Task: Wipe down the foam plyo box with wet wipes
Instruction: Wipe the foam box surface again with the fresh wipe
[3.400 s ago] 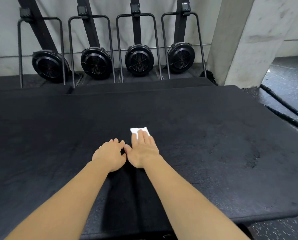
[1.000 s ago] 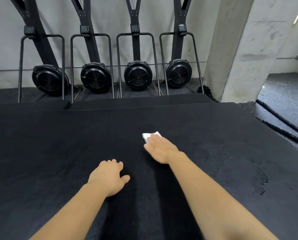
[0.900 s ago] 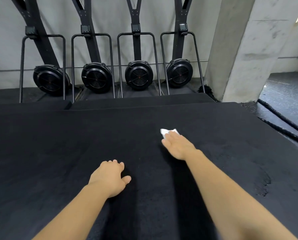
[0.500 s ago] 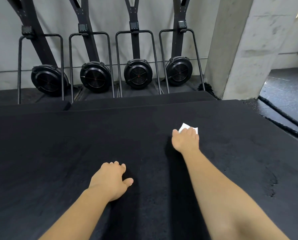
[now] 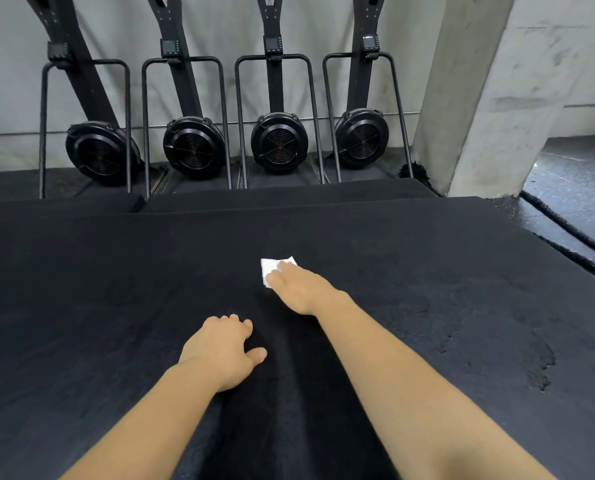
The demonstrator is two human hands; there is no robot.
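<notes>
Pressing with straight fingers, the right hand [image 5: 303,289] is laid flat on the white wet wipe [image 5: 270,268], which is pinned under its fingertips on top of the foam plyo box [image 5: 116,289]. Left of that grip and nearer the body, the left hand [image 5: 223,351] is rested loosely curled, nothing held. Writing on the monitors [image 5: 272,43] beyond is too small to be read; since half a second ago the wipe has been carried leftward.
</notes>
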